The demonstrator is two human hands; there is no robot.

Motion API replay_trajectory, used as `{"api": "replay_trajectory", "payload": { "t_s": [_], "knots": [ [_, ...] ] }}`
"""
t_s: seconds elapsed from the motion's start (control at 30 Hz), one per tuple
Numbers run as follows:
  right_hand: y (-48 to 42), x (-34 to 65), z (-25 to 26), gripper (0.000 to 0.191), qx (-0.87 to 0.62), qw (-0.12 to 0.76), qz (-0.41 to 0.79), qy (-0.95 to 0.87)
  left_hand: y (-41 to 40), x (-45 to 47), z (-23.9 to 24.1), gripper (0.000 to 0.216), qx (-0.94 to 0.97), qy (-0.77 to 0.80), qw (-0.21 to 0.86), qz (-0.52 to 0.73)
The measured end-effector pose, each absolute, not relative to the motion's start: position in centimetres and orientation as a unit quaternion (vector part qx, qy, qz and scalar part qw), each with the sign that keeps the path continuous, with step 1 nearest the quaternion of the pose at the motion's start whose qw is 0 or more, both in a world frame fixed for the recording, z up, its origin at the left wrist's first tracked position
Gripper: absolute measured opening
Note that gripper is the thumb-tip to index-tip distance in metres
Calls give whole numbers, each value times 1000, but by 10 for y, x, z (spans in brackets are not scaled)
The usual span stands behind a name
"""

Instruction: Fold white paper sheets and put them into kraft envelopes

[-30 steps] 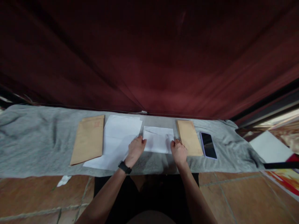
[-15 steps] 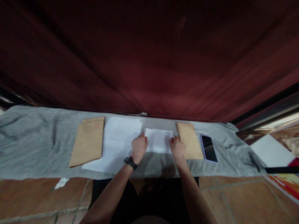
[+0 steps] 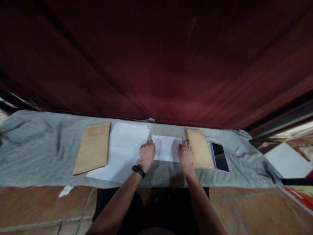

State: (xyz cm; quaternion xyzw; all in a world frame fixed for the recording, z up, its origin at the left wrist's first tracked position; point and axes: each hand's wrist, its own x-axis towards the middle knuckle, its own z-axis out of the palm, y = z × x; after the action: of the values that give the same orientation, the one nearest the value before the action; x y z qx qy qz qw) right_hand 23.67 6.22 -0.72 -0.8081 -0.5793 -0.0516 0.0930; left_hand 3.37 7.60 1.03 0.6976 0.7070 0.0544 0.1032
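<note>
A folded white sheet [image 3: 167, 148] lies flat on the grey cloth [image 3: 44, 153] in front of me. My left hand [image 3: 147, 154], a black band on its wrist, presses on the sheet's left edge with its fingers curled. At the right edge my right hand [image 3: 186, 154] presses down the same way. A stack of white paper [image 3: 123, 150] lies just left of my left hand, and a brown envelope [image 3: 200, 148] touches my right hand's far side.
A second, larger brown envelope [image 3: 92, 147] lies left of the white stack. A dark phone [image 3: 219, 152] rests right of the smaller envelope. A dark red curtain [image 3: 156, 58] hangs behind the cloth. Terracotta floor tiles [image 3: 36, 205] lie below, with a paper scrap [image 3: 65, 190].
The raised upper flap of the white sheet has been folded down flat. Both hands have slid a little farther up its side edges.
</note>
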Motion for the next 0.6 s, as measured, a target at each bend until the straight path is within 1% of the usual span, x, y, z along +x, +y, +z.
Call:
{"api": "replay_trajectory", "payload": {
  "t_s": [0.1,0.2,0.27,0.33,0.47,0.6],
  "knots": [
    [55,230,-10,39,-764,156,-66,-623,77,33,9,36,698,706,105,51],
    [49,220,-17,43,-688,224,-51,-689,77,33,8,35,701,704,97,52],
    [46,213,-25,46,-656,248,-44,-711,77,33,6,34,703,704,85,53],
    [43,208,-34,48,-643,252,-44,-722,76,33,5,33,706,702,73,55],
    [38,206,-51,50,-649,232,-52,-722,76,34,4,33,709,700,63,59],
    [36,208,-56,52,-657,208,-56,-722,77,34,3,33,704,705,65,61]
  ]
}}
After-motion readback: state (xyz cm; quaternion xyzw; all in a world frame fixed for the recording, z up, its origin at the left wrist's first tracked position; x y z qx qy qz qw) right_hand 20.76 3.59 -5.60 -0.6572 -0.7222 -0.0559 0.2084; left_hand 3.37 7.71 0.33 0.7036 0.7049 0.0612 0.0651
